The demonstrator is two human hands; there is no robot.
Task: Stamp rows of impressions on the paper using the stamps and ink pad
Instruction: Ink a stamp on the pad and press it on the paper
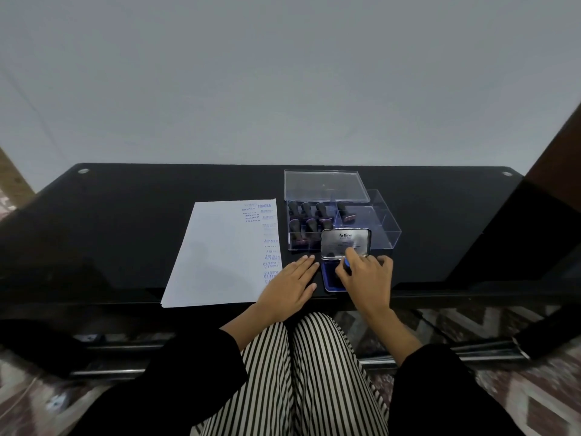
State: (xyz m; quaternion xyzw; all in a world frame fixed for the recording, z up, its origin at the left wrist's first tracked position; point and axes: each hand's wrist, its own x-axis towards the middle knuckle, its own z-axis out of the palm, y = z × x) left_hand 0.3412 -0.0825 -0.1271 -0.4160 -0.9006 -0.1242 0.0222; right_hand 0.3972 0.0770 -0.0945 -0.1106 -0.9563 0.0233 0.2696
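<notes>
A white sheet of paper [220, 256] lies on the black table, with blue impressions down its right side. Right of it sits the ink pad [330, 278], its silver lid [345, 243] standing open. My right hand [366, 278] grips a stamp with a blue handle [347, 263] and holds it down on the blue pad. My left hand [290, 283] rests flat on the paper's lower right corner, fingers straight. Behind the pad, a clear box [385, 226] holds several dark-handled stamps [306, 210].
The box's clear lid [323, 185] leans at the back of the box. The glossy black table [125, 234] ends at its front edge just below the paper. My striped-trousered legs [298, 372] are under the table edge.
</notes>
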